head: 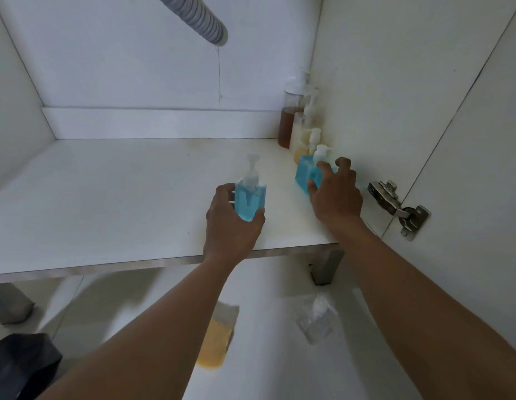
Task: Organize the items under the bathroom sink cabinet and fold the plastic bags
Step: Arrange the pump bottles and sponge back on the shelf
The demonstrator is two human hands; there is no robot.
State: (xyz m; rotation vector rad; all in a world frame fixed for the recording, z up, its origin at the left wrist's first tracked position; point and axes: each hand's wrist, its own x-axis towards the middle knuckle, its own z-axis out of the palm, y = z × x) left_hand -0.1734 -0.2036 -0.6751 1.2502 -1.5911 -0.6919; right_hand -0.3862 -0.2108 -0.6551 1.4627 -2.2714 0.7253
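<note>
Blue bottle (304,172) partly behind right hand (336,194)

I see a grey corrugated drain hose (206,23) hanging overhead, and a metal hinge (398,207) on the right wall (395,82).

The cabinet floor (106,197) is bare on the left of the frame. The left blue bottle (249,202) is in the middle. The right blue bottle (304,174) and a row of bottles (300,131) line the right wall. A grey hose (199,21) hangs at the top.
</note>
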